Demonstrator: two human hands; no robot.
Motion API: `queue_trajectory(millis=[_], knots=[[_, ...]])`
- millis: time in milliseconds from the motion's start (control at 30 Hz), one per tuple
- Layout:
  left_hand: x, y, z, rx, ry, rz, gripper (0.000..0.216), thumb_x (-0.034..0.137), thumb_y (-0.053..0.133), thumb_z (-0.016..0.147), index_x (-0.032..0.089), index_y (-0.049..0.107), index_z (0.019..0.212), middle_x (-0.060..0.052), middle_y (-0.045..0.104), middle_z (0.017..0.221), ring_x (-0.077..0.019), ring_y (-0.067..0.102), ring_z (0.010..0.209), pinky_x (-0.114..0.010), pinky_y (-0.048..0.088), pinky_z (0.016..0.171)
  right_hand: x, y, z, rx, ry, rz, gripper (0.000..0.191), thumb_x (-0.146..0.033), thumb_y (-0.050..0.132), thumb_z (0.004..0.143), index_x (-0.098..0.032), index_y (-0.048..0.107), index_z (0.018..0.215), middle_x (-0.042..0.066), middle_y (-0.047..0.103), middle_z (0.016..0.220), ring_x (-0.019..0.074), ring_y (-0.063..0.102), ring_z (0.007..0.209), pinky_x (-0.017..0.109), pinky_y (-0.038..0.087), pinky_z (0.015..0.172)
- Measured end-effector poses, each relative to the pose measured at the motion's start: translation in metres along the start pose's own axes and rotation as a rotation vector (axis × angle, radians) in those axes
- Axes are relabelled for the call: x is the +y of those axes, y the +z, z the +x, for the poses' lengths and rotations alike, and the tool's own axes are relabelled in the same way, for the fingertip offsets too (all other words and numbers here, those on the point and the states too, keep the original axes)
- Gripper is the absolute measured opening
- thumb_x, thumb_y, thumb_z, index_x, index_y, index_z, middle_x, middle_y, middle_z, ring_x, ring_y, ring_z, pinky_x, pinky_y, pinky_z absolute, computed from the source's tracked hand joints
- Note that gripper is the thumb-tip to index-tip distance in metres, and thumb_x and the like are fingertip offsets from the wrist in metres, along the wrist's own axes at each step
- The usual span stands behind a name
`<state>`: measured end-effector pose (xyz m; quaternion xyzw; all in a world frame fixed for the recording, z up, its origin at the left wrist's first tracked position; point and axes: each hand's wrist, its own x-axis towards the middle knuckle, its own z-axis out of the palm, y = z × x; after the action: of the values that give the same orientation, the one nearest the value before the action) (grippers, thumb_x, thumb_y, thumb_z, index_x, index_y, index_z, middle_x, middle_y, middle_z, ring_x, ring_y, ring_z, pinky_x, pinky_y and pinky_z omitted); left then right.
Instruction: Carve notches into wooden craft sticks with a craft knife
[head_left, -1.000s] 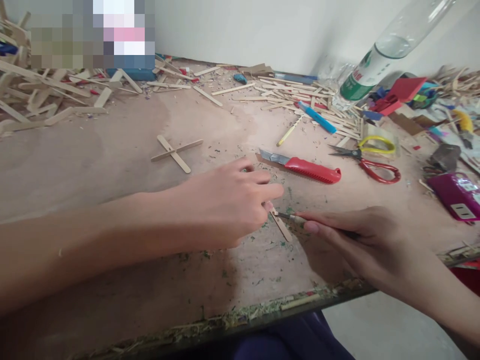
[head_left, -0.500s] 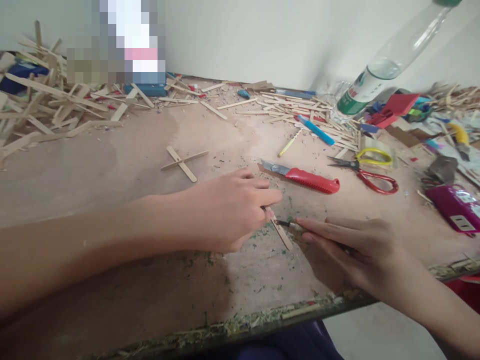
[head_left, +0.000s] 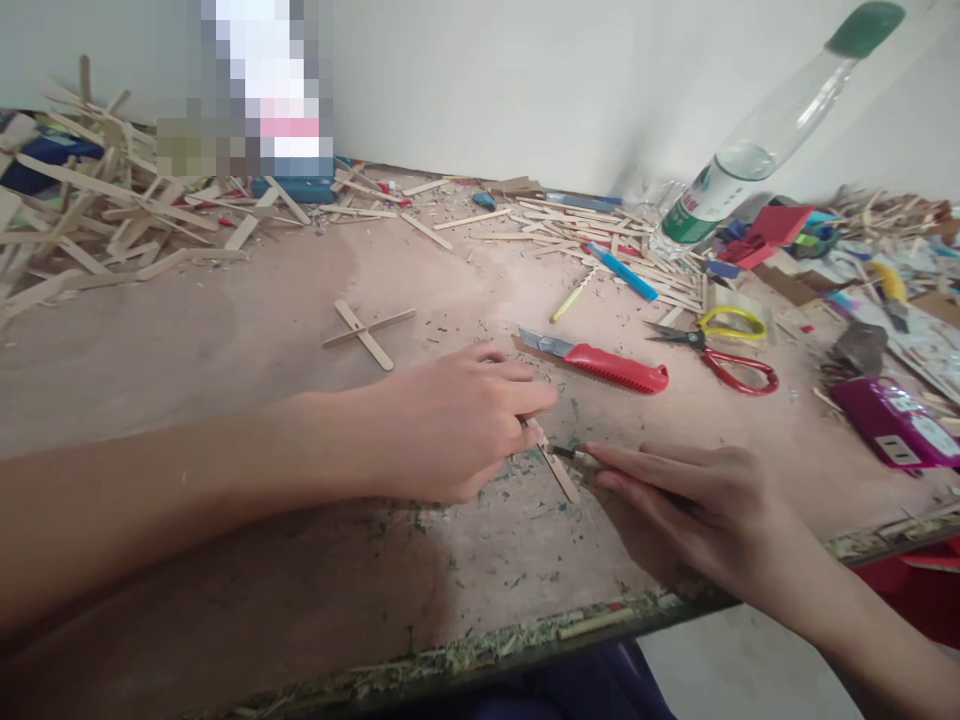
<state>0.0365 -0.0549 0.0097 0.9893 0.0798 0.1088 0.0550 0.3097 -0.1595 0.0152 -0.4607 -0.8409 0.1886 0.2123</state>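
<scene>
My left hand presses a wooden craft stick against the tabletop, its fingers closed over the stick's upper end. A small notch or hole shows in the stick near my fingertips. In my right hand is a slim craft knife, pinched between thumb and fingers. Its dark tip is at the stick, beside the cut spot; whether it touches the wood I cannot tell. Two craft sticks joined in a cross lie behind my left forearm. Beyond my hands rests a red utility knife with its blade out.
Scissors with yellow and red handles lie at right, near a purple box. A tilted-looking bottle, a blue pen-like item and a drill bit are farther back. Loose sticks pile up at left. Shavings line the table's front edge.
The view has shifted slightly, so the objects at right appear farther left. The knife tip has drawn back a little along the stick. Both hands keep their grip.
</scene>
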Motion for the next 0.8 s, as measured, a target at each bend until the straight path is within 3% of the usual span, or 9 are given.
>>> queue_trajectory(millis=[100,267,533,800], knots=[[0.0005,0.0,-0.0001,-0.005,-0.003,-0.017,0.039,0.019,0.044,0.111,0.018,0.079,0.096,-0.006,0.067,0.1,-0.0222,0.058,0.09,-0.041,0.039,0.099,0.0017,-0.0001,0.0002,-0.006,-0.028,-0.026,0.028,-0.018,0.065,0.106,-0.008,0.078,0.129,0.006,0.083,0.084,0.0129,0.07,0.055,0.026,0.05,0.049],[0.0038,0.0024,0.0003,0.0,-0.001,0.025,0.033,0.019,0.048,0.109,0.016,0.077,0.094,-0.009,0.066,0.103,-0.0242,0.058,0.091,-0.042,0.041,0.093,-0.0043,0.0013,0.0031,0.018,0.032,0.014,0.025,-0.018,0.064,0.106,-0.007,0.08,0.122,0.01,0.086,0.104,0.0153,0.082,0.073,0.02,0.06,0.059],[-0.0004,0.0027,-0.0016,0.033,0.013,-0.004,0.029,0.016,0.049,0.108,0.018,0.077,0.101,-0.006,0.067,0.102,-0.0218,0.06,0.093,-0.04,0.041,0.099,-0.0037,-0.0026,0.0035,0.006,0.093,0.074,0.024,-0.02,0.065,0.106,-0.016,0.081,0.123,0.004,0.086,0.108,0.0166,0.083,0.082,0.02,0.065,0.07],[-0.0017,0.0026,-0.0018,0.012,0.004,-0.01,0.015,0.014,0.064,0.099,0.019,0.077,0.106,-0.005,0.067,0.103,-0.0226,0.061,0.096,-0.04,0.042,0.097,0.0006,-0.0048,0.0052,0.025,0.06,0.044,0.025,-0.023,0.067,0.105,-0.018,0.082,0.123,0.006,0.087,0.103,0.0184,0.082,0.074,0.024,0.066,0.066]])
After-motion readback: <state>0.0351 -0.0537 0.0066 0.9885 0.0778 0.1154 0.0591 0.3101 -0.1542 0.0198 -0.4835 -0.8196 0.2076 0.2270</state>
